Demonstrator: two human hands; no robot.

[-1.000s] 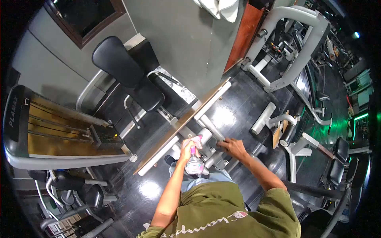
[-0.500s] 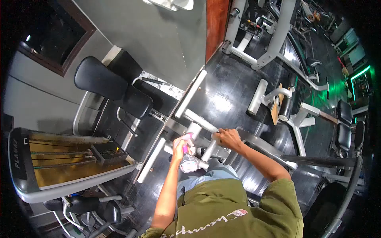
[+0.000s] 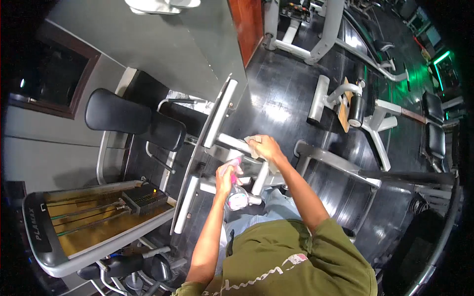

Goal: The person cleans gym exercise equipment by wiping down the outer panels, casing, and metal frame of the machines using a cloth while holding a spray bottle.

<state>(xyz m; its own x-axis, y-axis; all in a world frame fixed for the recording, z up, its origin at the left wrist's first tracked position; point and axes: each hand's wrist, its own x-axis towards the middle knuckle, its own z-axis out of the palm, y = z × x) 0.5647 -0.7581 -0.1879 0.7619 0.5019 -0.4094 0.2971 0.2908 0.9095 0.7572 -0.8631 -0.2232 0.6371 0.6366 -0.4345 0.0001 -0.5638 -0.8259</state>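
My left hand (image 3: 225, 180) is closed around the neck of a clear spray bottle (image 3: 238, 200) with a pink spray head, held upright in front of my lap. My right hand (image 3: 267, 148) presses a pale beige cloth (image 3: 253, 143) against the end of a white metal bar (image 3: 232, 141). That bar belongs to a white tubular machine frame (image 3: 221, 111) standing right before me. The spray head is close to the frame's lower bars, and I cannot tell whether it touches them.
On the left stand a machine with a black padded seat (image 3: 167, 131) and a weight-stack housing (image 3: 94, 224). A curved grey rail (image 3: 331, 159) runs to my right. Further right is a bench with a black roller pad (image 3: 356, 109). A grey wall (image 3: 163, 54) rises behind the frame.
My right hand has moved left and up from the joint to the bar's end, and the cloth under it now shows. My left hand still grips the spray bottle. The view has shifted slightly.
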